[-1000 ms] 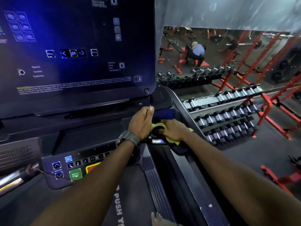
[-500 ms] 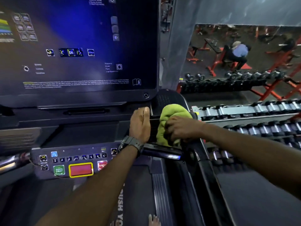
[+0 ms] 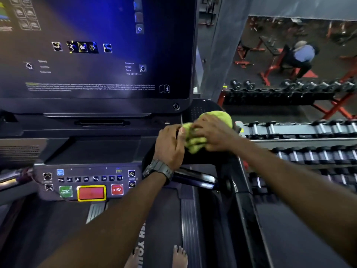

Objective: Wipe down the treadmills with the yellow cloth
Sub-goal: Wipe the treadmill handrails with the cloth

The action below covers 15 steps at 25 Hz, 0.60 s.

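Right hand (image 3: 212, 132) grips yellow cloth (image 3: 222, 118) on treadmill (image 3: 202, 109); left hand (image 3: 170, 146) apparently touching.

One yellow cloth (image 3: 210, 130). Two hands: left hand (image 3: 170, 146), right hand (image 3: 214, 132). One wristwatch (image 3: 159, 169). One treadmill (image 3: 96, 149), with one big screen (image 3: 92, 47). On the lower control panel (image 3: 87, 182): one green button (image 3: 65, 191), one yellow-framed red button (image 3: 91, 193), one round red STOP button (image 3: 117, 189); a row of small number keys, too blurred to count. Two bare feet (image 3: 179, 256) on the belt. One other person (image 3: 301, 57) across the gym. Dumbbells (image 3: 301, 157) fill several rack rows, count unreadable.
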Available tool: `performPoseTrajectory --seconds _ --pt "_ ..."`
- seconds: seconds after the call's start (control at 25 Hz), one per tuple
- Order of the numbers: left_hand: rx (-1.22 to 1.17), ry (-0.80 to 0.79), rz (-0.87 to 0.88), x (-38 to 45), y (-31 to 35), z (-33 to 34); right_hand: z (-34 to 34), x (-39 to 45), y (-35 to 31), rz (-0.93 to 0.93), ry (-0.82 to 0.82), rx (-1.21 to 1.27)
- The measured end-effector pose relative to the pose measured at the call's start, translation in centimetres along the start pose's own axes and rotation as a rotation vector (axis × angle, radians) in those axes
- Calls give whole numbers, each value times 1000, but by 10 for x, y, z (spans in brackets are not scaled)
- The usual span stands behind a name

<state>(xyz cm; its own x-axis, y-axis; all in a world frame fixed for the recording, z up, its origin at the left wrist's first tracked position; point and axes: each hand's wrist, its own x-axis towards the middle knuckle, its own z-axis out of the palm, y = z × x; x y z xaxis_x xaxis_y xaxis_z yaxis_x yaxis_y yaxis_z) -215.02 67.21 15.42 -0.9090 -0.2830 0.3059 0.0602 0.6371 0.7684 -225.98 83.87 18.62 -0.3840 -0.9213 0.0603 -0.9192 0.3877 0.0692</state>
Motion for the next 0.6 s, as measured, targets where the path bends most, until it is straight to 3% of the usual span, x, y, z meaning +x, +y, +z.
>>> performPoseTrajectory --seconds 0.08,0.2,0.24,0.36,0.44,0.6 --pt "6 19 -4 -1 0 2 22 2 -38 169 46 -24" --pt "-8 7 -4 -4 2 0 28 -32 -59 79 -9 -60" --pt "-9 -4 -4 -4 3 0 28 -37 -53 177 80 -9" --pt "-12 -10 -11 -4 2 0 20 -4 -31 824 328 128" --pt "19 -33 0 -5 0 1 16 39 -5 957 216 155" --pt "60 -49 13 -3 0 1 11 83 24 859 3 199"
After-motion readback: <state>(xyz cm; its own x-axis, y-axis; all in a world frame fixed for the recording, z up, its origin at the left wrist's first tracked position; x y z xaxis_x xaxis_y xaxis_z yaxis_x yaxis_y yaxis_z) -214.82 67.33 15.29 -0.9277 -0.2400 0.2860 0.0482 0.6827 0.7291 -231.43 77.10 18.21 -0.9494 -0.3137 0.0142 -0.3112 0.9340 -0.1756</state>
